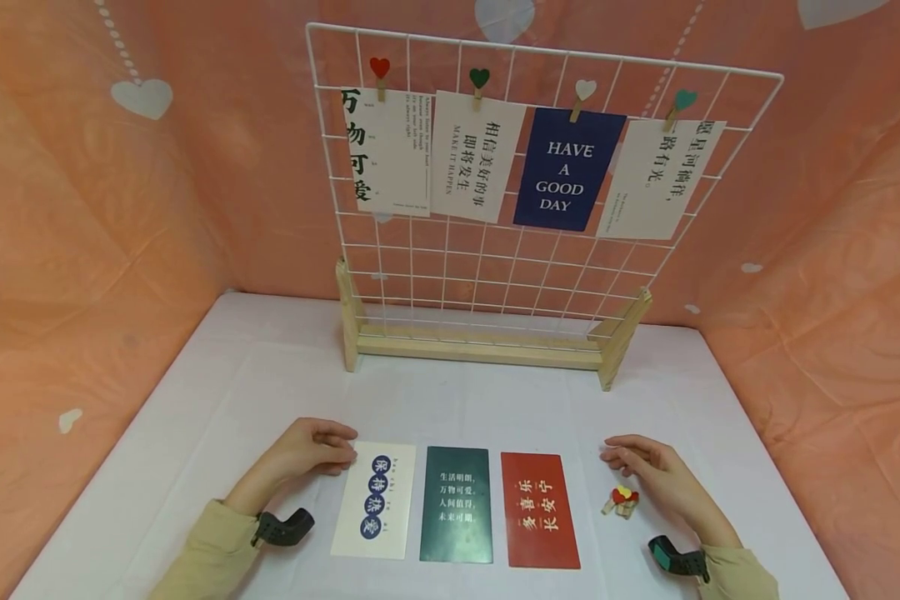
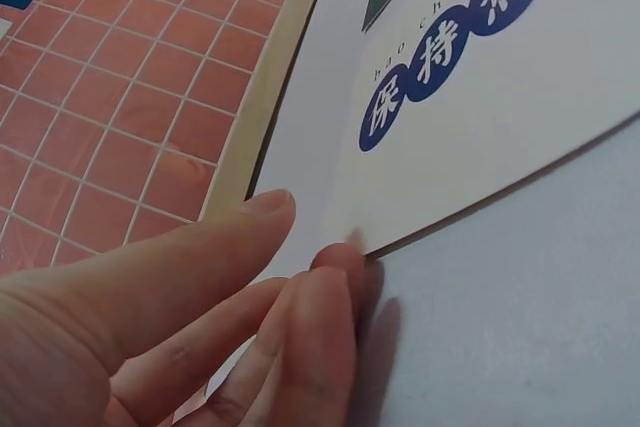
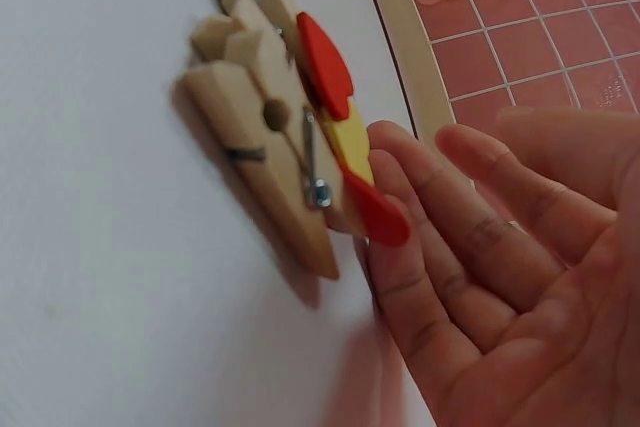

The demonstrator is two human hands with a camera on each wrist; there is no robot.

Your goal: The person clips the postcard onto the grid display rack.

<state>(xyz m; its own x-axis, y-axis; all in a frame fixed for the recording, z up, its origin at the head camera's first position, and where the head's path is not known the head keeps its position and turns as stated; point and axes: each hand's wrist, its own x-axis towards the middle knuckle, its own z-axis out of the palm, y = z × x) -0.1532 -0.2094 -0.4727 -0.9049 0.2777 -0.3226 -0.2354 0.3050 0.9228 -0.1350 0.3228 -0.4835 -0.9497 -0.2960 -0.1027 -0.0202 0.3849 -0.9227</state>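
Note:
My left hand (image 1: 311,450) rests on the table with loosely bent fingers, fingertips right at the upper left corner of a white card (image 1: 399,500) with blue circles. In the left wrist view, a fingertip (image 2: 340,259) meets that card's corner. To its right lie a dark green card (image 1: 456,546) and a red card (image 1: 562,554), both flat. On the right side my right hand (image 1: 654,467) lies relaxed, its palm empty. Just beside it is a small pile of wooden clothespins (image 3: 265,117) with red and yellow hearts.
Behind the cards stands a white wire grid (image 1: 450,279) in a wooden base (image 1: 480,350). Several cards hang along its top, including a navy card (image 1: 570,171), each under a heart clothespin (image 1: 380,71). Orange cloth (image 1: 82,250) surrounds the white table (image 1: 270,358).

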